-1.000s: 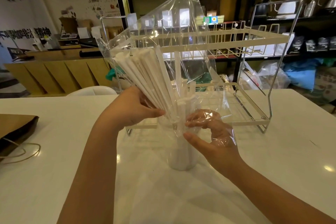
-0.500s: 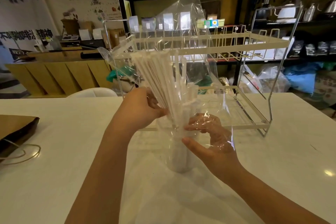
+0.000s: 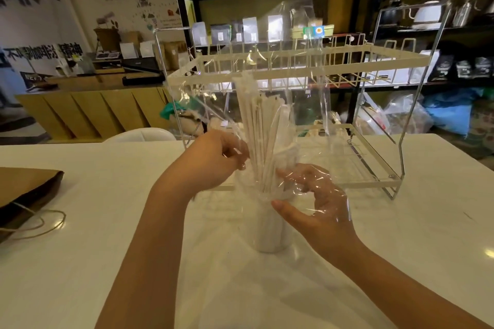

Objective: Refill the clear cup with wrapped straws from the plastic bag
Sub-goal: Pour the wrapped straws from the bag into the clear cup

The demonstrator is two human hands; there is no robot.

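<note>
Left fingers [image 3: 235,153] pinch the near-upright wrapped straws [image 3: 263,136]; clear cup [image 3: 270,232] sits straight below, right-hand fingers [image 3: 290,175] spread beside, through plastic bag [image 3: 302,67].

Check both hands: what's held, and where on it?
Left hand grips the straws through the bag, low on the bundle, just above the cup. Right hand is open beside the cup's mouth, under bag film, gripping nothing.

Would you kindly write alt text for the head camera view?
Two bare hands steer a bundle of wrapped straws, still inside a clear plastic bag, into a clear cup on a white table. A wire rack stands behind.
</note>
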